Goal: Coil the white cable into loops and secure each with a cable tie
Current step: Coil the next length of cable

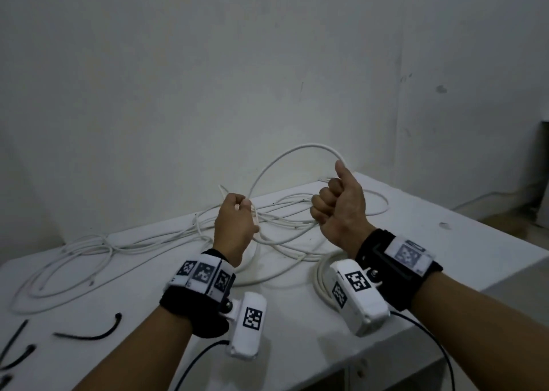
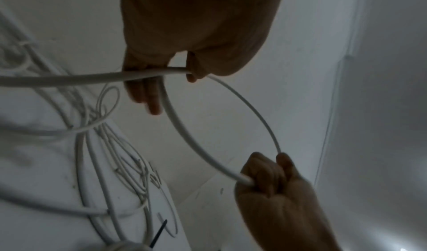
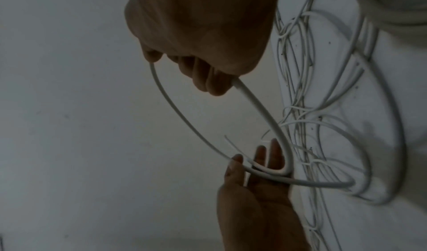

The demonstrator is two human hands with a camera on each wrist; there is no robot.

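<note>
L hand point(image 1: 234, 224) & R hand point(image 1: 338, 209) both clench white cable point(image 1: 285, 156) loop above worktop point(image 1: 445, 242) | loose cable tangle under hands | black ties point(image 1: 89, 332) near L edge

White cable point(image 1: 300, 148): thin, round, one loop raised in an arch above the table; the rest sprawls in loose tangled loops across the middle and left. Black cable ties point(image 1: 89, 332) lie loose, slightly curved, at the near left edge.

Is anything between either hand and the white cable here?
No. The left hand pinches the cable and the right hand grips it; the arc between them hangs free above the table.
</note>
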